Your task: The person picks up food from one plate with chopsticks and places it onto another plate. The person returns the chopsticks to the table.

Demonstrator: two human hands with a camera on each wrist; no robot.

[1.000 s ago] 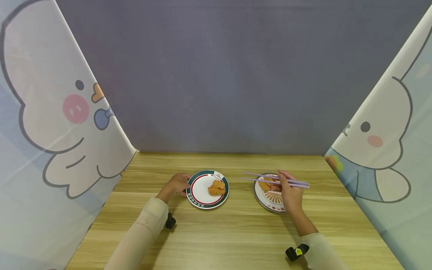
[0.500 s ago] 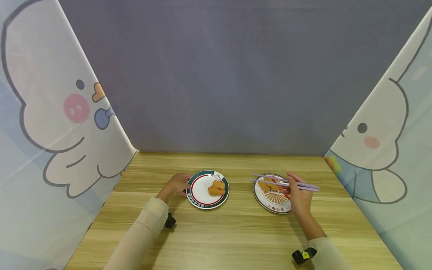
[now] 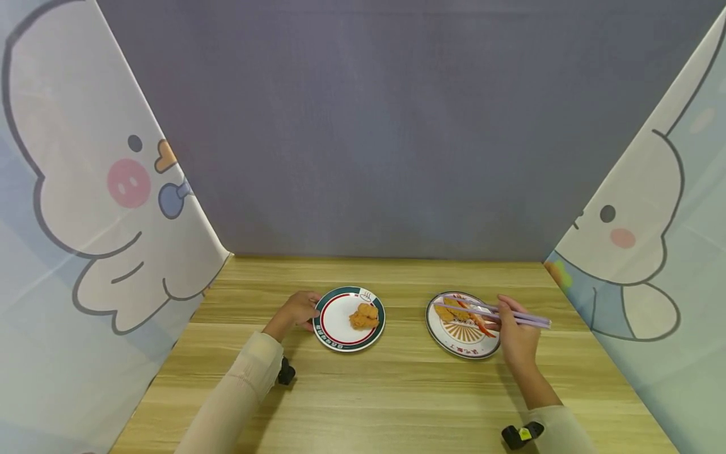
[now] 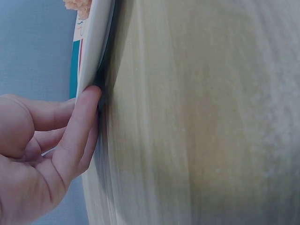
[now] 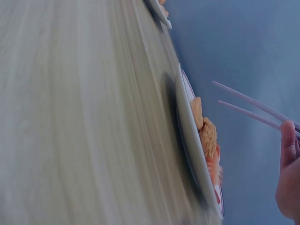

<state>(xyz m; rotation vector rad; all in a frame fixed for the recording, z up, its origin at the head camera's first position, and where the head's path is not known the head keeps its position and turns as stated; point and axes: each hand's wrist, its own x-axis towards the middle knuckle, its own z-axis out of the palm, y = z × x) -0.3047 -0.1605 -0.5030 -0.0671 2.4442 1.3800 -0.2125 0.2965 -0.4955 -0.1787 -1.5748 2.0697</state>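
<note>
My left hand (image 3: pixel 299 308) pinches the left edge of a white plate (image 3: pixel 337 318) with a green and red rim. Golden fried chicken pieces (image 3: pixel 364 317) lie on that plate's right side. In the left wrist view the fingertips (image 4: pixel 91 93) sit right at the rim. My right hand (image 3: pixel 518 340) holds a pair of pale purple chopsticks (image 3: pixel 532 320) over a second plate (image 3: pixel 439 331), which has a fan pattern. Beneath them lie fried pieces (image 3: pixel 452 311) and a long orange-red, shrimp-like piece (image 3: pixel 481 323). The right wrist view shows the chopstick tips apart, nothing between them, above the food.
The plates stand apart on a wood-grain table (image 3: pixel 391 391). A grey cloth wall (image 3: pixel 363 139) rises at the back. Printed cartoon panels (image 3: pixel 130 265) flank the table on both sides.
My right hand has moved right with the chopsticks, drawing their tips back from left of the second plate to over its food. The left hand and its plate stay put.
</note>
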